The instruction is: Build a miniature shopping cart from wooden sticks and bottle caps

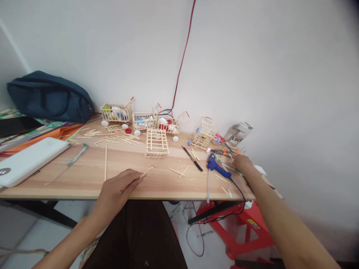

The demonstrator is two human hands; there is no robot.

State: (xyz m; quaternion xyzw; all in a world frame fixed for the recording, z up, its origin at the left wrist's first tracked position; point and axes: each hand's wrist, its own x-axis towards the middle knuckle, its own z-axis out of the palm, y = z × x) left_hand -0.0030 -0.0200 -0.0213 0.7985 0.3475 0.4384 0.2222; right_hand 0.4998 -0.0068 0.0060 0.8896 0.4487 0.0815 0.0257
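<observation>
My left hand (120, 186) is closed in a pinch on a short wooden stick (147, 172), held just above the front of the table. Beyond it stands a small cage-like frame of sticks (156, 144). My right hand (243, 164) is at the table's right end with its fingers curled, close to the orange handles of a pair of pliers (223, 152). What it holds, if anything, is hidden. Left of that hand lies a blue glue gun (218, 166) with a glue stick in its back end. A black pen (192, 158) and cut stick pieces (179, 172) lie between the hands.
Several small stick carts (116, 113) with bottle-cap wheels line the wall, and another cart (204, 133) stands to the right. Loose sticks (123, 139) are scattered in front. A white power bank (33, 158) and blue bag (50, 97) are left; a red stool (238, 231) stands below.
</observation>
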